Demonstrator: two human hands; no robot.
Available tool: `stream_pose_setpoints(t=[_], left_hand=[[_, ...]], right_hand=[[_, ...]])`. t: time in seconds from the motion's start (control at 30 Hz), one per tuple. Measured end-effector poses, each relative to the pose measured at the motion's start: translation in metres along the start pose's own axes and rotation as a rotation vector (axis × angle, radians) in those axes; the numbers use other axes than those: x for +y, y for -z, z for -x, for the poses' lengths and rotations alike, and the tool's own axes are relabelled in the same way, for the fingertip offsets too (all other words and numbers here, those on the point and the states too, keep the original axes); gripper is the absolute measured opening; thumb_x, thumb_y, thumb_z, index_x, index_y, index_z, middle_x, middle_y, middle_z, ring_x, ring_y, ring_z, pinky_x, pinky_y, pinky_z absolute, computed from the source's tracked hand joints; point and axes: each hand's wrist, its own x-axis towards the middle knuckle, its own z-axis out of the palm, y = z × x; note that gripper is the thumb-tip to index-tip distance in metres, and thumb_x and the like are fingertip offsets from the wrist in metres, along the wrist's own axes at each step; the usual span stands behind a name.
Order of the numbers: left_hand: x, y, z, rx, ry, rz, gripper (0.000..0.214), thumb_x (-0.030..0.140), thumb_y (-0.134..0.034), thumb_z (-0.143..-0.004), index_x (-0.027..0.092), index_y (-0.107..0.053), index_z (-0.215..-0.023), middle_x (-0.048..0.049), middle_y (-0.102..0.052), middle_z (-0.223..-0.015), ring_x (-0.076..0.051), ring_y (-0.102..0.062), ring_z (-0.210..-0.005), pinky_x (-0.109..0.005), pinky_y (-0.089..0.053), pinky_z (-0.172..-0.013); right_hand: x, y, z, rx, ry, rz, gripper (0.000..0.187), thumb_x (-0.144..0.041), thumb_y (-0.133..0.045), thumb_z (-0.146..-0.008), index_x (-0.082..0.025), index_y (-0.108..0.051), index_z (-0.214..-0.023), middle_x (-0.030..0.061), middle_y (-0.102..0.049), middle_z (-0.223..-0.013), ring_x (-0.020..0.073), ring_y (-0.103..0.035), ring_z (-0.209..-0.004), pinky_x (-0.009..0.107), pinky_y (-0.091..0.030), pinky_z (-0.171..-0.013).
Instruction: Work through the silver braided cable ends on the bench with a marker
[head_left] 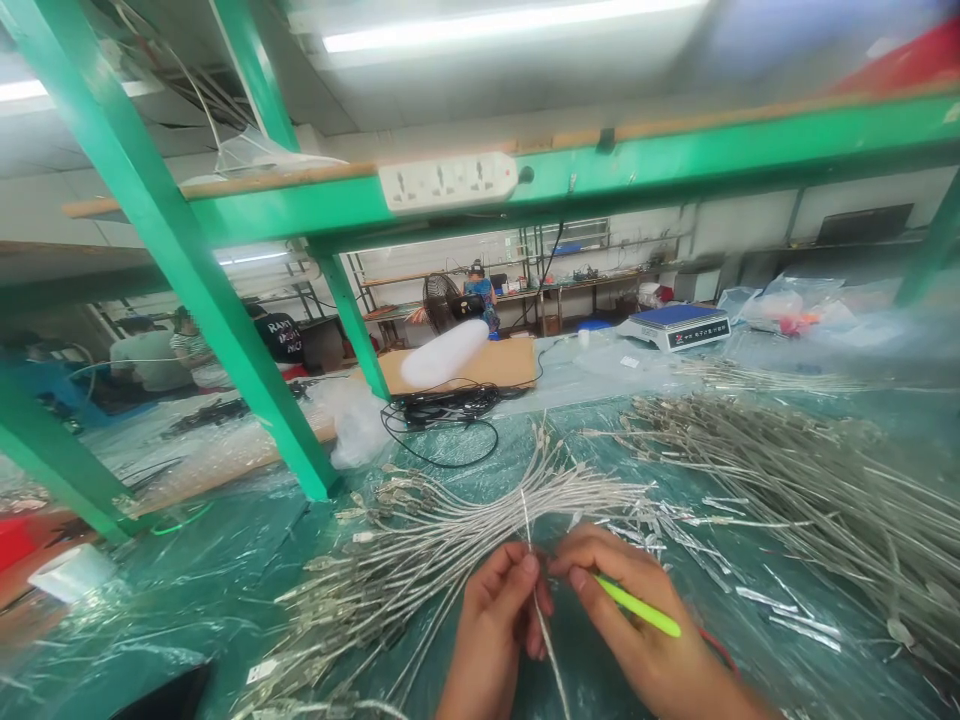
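My left hand (491, 625) pinches one grey cable (553, 655) between thumb and fingers, low over the green bench. My right hand (637, 625) is beside it, its fingers close to the same cable. It grips a slim yellow-green tool handle (637, 605); the working end is hidden by the fingers, so I cannot tell its kind. Just beyond my hands spreads a fanned bunch of grey cables (465, 530) with connectors at their ends. Silvery strips (772, 600) lie scattered to the right of my right hand.
A larger pile of grey cables (787, 480) covers the right side. Farther back are a digital scale (675, 326), plastic bags (802, 305) and coiled black cords (450, 405). A green frame post (217, 330) stands left; a power strip (448, 182) is on the crossbeam. Several people sit beyond.
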Motion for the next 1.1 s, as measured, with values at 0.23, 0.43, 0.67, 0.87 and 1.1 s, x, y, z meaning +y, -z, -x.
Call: stream_pose_setpoints(t=[0.23, 0.43, 0.67, 0.87, 1.1], left_hand=[[0.000, -0.004, 0.001, 0.032, -0.018, -0.001, 0.018, 0.031, -0.057, -0.087, 0.016, -0.059, -0.078, 0.0041, -0.055, -0.056, -0.004, -0.035, -0.034, -0.018, -0.026, -0.038], [-0.001, -0.001, -0.001, 0.004, -0.006, -0.014, 0.020, 0.032, -0.058, -0.087, 0.016, -0.058, -0.076, 0.0038, -0.055, -0.056, -0.004, -0.036, -0.034, -0.019, -0.027, -0.038], [-0.003, 0.002, -0.002, 0.010, -0.022, -0.013, 0.019, 0.032, -0.058, -0.087, 0.016, -0.058, -0.077, 0.0039, -0.056, -0.057, -0.003, -0.037, -0.034, -0.018, -0.027, -0.038], [-0.003, 0.000, 0.000, -0.015, -0.015, 0.012, 0.018, 0.031, -0.059, -0.086, 0.015, -0.060, -0.078, 0.0032, -0.058, -0.056, -0.003, -0.036, -0.033, -0.017, -0.026, -0.037], [-0.003, -0.002, -0.001, -0.078, 0.044, 0.052, 0.019, 0.034, -0.063, -0.082, 0.015, -0.064, -0.084, 0.0025, -0.058, -0.053, -0.003, -0.032, -0.030, -0.018, -0.025, -0.035]], right_hand=[[0.000, 0.000, 0.002, 0.006, 0.015, 0.031, 0.020, -0.012, -0.046, -0.092, -0.021, -0.064, -0.090, 0.0030, -0.062, -0.082, 0.0166, -0.061, -0.078, 0.029, -0.047, -0.072], [-0.003, 0.000, 0.001, 0.008, 0.025, 0.060, 0.020, -0.011, -0.046, -0.092, -0.021, -0.063, -0.091, 0.0031, -0.061, -0.083, 0.0166, -0.061, -0.079, 0.029, -0.048, -0.072], [0.003, -0.002, 0.001, 0.017, 0.039, 0.110, 0.020, -0.010, -0.046, -0.091, -0.020, -0.063, -0.094, 0.0042, -0.061, -0.087, 0.0177, -0.060, -0.083, 0.030, -0.048, -0.075], [0.009, -0.003, 0.003, 0.052, 0.010, 0.142, 0.019, -0.012, -0.046, -0.092, -0.021, -0.062, -0.097, 0.0048, -0.061, -0.091, 0.0189, -0.059, -0.087, 0.031, -0.047, -0.077], [0.015, 0.002, -0.003, 0.108, -0.019, 0.173, 0.018, -0.015, -0.046, -0.093, -0.020, -0.063, -0.097, 0.0056, -0.061, -0.090, 0.0200, -0.060, -0.088, 0.031, -0.047, -0.079]])
